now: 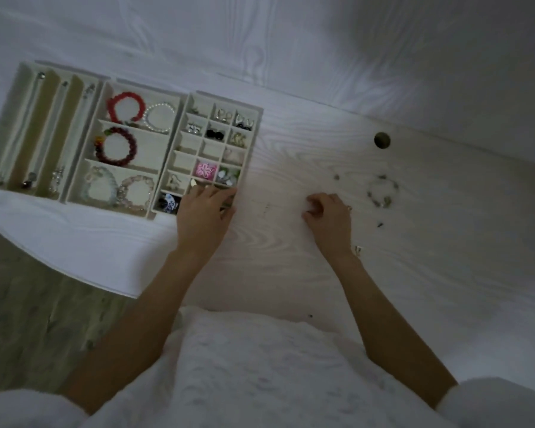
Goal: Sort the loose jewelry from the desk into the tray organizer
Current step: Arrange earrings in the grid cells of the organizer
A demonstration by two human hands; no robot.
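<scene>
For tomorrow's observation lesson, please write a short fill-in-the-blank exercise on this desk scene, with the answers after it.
1. The bright red bracelet shares its compartment with a ____ pearl bracelet.
2. The left hand rests on the near corner of the tray with the ____ compartments.
3. The loose bracelet on the desk lies beyond the ____ hand.
4. The pink flower piece lies in the ____ column of its tray.

Answers: white; smallest; right; middle

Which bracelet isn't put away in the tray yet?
The pale beaded bracelet lying loose on the desk, just beyond the right hand. The red, pearl, dark red and pastel ones all sit inside the tray organizer.
</scene>
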